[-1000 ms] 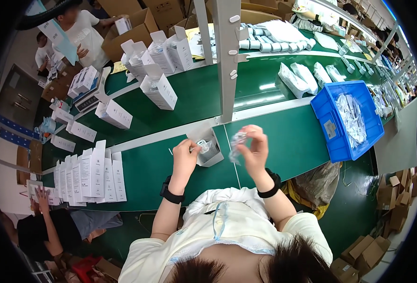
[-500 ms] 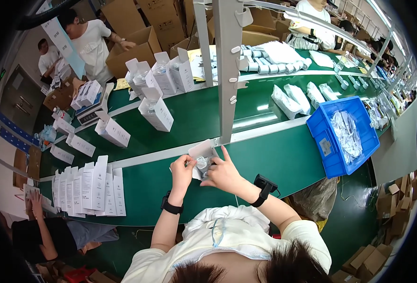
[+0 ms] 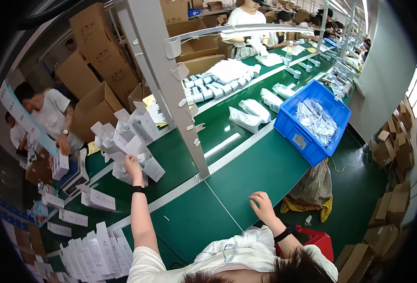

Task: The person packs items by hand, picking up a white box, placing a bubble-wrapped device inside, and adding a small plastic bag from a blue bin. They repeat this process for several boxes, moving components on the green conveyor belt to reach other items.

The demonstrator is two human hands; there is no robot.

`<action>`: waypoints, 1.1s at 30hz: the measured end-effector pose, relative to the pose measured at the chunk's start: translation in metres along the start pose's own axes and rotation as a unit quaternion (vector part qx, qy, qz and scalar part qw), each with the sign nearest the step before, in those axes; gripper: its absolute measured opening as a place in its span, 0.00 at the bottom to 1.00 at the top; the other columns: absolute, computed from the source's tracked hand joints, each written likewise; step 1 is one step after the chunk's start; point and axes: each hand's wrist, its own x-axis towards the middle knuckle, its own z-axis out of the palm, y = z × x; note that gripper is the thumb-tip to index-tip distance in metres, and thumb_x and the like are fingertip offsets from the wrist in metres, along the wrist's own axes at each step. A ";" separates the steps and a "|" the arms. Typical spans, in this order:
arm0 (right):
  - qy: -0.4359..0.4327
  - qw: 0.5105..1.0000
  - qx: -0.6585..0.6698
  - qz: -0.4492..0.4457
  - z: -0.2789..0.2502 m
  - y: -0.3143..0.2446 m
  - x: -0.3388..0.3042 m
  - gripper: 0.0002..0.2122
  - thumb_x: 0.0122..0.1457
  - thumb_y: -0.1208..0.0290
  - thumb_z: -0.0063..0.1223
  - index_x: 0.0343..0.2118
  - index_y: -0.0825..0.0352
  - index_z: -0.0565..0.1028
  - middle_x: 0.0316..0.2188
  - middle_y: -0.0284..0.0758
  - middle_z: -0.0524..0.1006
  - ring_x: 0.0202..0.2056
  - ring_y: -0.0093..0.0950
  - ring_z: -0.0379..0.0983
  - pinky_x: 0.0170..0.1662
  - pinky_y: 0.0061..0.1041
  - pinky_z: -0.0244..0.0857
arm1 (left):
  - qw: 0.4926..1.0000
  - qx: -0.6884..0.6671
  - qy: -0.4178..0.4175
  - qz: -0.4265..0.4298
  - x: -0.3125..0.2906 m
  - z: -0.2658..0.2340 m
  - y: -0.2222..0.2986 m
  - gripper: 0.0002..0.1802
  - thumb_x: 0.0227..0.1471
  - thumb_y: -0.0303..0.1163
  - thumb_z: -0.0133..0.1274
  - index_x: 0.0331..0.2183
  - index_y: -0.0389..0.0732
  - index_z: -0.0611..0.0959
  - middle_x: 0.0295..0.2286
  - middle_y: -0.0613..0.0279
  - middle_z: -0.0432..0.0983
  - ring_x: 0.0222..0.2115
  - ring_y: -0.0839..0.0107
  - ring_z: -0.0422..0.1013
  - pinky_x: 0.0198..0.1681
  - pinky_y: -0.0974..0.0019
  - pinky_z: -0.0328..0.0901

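Observation:
My left hand point(image 3: 133, 166) reaches far out to the left over the green conveyor belt, its fingers closed on the upper edge of an open white carton point(image 3: 122, 172). That carton stands beside other open white cartons point(image 3: 153, 168) with clear-wrapped contents showing in their tops. The hand partly hides where the carton is gripped. Above the green worktable point(image 3: 227, 200), near its front edge, my right hand point(image 3: 262, 206) is open with slightly bent fingers and holds nothing.
A blue bin point(image 3: 286, 123) of small packets stands at the right. White-wrapped packages point(image 3: 244, 120) lie on the belt. A metal post point(image 3: 171, 89) rises between table and belt. Several flat-standing white cartons point(image 3: 91, 254) fill the near left. Co-workers point(image 3: 53, 111) stand across the belt.
The carton between my hands has gone from the worktable. My left hand has moved far left to the cartons on the belt; my right hand has drawn back to the right. The view has turned.

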 end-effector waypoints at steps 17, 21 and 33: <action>0.200 0.810 -0.543 0.101 -0.208 0.161 0.141 0.22 0.40 0.64 0.59 0.41 0.64 0.68 0.39 0.44 0.68 0.47 0.42 0.61 0.46 0.39 0.58 | 0.872 -0.339 -0.349 -0.047 -0.233 0.047 0.200 0.24 0.44 0.22 0.49 0.45 0.40 0.63 0.50 0.57 0.53 0.49 0.65 0.57 0.47 0.65 0.57; 0.056 0.881 -0.431 0.190 -0.221 0.196 0.157 0.20 0.39 0.60 0.60 0.33 0.66 0.69 0.25 0.44 0.72 0.30 0.42 0.70 0.30 0.38 0.62 | 0.841 -0.382 -0.351 -0.157 -0.231 0.159 0.237 0.30 0.44 0.27 0.53 0.49 0.41 0.60 0.51 0.55 0.52 0.50 0.62 0.55 0.48 0.63 0.56; 0.072 0.924 -0.345 0.147 -0.203 0.133 0.113 0.14 0.39 0.65 0.59 0.28 0.65 0.69 0.18 0.37 0.72 0.21 0.37 0.70 0.23 0.33 0.63 | 0.865 -0.329 -0.361 -0.114 -0.170 0.435 0.247 0.42 0.39 0.34 0.59 0.54 0.44 0.58 0.52 0.50 0.50 0.53 0.57 0.50 0.54 0.62 0.49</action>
